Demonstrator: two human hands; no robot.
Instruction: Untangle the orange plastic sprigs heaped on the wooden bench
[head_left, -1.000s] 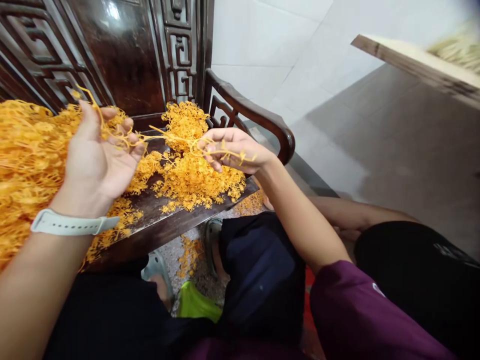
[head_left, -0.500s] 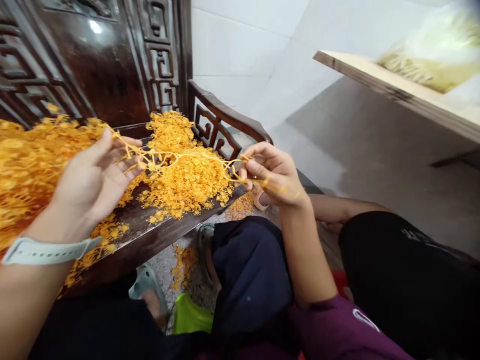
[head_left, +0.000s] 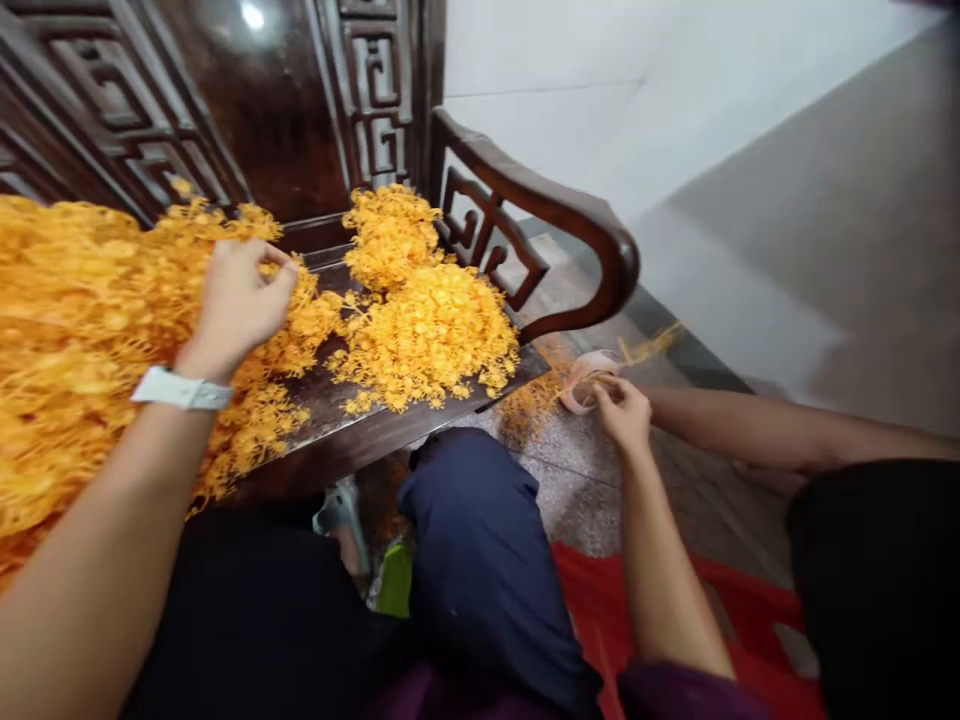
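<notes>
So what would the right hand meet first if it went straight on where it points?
Probably the pink shoe, which shows just past the right hand; depth is unclear.

Between the large heap of thin orange sprigs [head_left: 67, 330] and the smaller rounded orange pile [head_left: 442, 330], the dark brown wooden desk [head_left: 375, 438] gives only a narrow passage. The carved dark wooden backrest [head_left: 270, 140] closes the rear, the curved wooden armrest [head_left: 592, 220] the right end. Over the grey speckled floor [head_left: 570, 490], room is wider between the dark blue trouser knee [head_left: 472, 510] and the right forearm [head_left: 664, 545].
</notes>
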